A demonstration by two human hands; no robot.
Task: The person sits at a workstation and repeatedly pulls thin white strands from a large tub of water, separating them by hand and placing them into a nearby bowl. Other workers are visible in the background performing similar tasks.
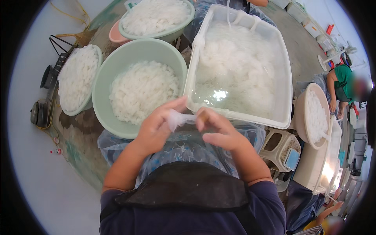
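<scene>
A wet, translucent white strand [189,118] runs between my two hands, just in front of the near edge of a white rectangular tub. My left hand [157,129] grips a bunched tuft of it between thumb and fingers. At the other end, the curled fingers of my right hand [218,129] hold the strand, with the thumb apart below. Water and a mass of loose white strands [238,64] fill much of the tub [286,76]. Left of it stands a round green basin [102,85] with many small white bundles [144,91] inside.
Further green basins, heaped with white bundles, stand at left [78,80] and at the back [155,17]. At right are a plastic stool [277,147] and a beige basin [299,117] before a co-worker in green [342,79]. Pots [41,113] lie near the left wall.
</scene>
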